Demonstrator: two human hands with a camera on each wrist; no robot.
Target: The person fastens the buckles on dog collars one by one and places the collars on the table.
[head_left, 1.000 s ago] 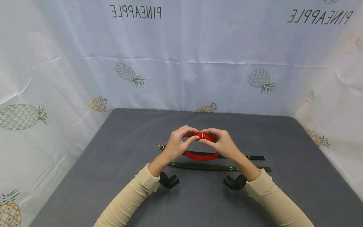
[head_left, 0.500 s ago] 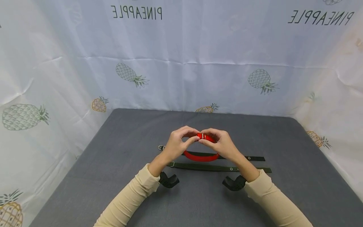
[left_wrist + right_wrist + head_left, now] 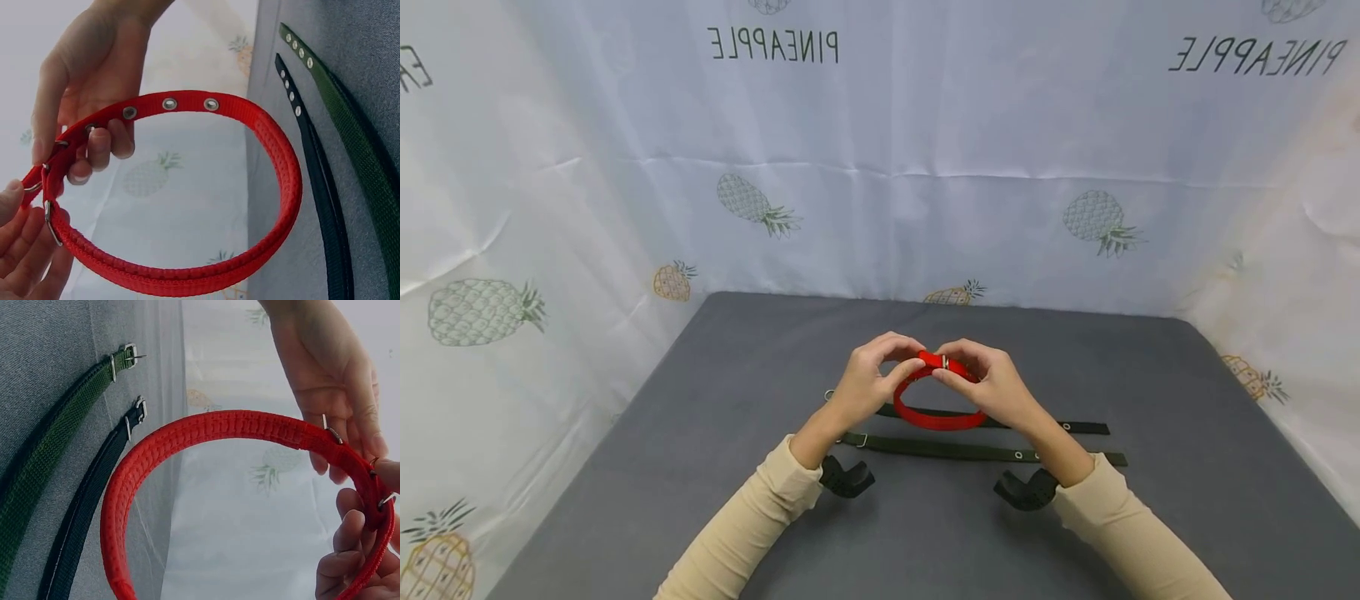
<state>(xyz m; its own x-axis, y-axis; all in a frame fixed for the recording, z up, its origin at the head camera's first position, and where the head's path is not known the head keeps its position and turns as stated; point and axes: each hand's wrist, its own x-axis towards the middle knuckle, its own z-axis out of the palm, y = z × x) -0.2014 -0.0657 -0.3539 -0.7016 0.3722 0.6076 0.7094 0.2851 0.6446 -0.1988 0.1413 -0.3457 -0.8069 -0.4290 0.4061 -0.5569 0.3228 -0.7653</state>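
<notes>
A red dog collar (image 3: pixel 940 422), bent into a loop, is held up above the table between both hands. My left hand (image 3: pixel 868 379) pinches it by the buckle end, and my right hand (image 3: pixel 997 385) pinches the strap just right of there. In the left wrist view, metal eyelets line the upper part of the collar (image 3: pixel 284 187), and a metal buckle frame (image 3: pixel 52 224) sits near the fingers. The strap overlaps at the fingers; in the right wrist view a metal prong (image 3: pixel 324 422) sticks out. Fingers hide part of the overlap.
A black collar (image 3: pixel 1087 428) and a dark green collar (image 3: pixel 940 450) lie flat on the grey table (image 3: pixel 910 533), behind and below the hands. Black wrist mounts (image 3: pixel 847 479) hang under both forearms. A pineapple-print curtain (image 3: pixel 880 225) surrounds the table.
The red loop now shows more fully, and its metal piece has shifted slightly right. My right hand has moved a little right, away from the left. The head view has shifted slightly.
</notes>
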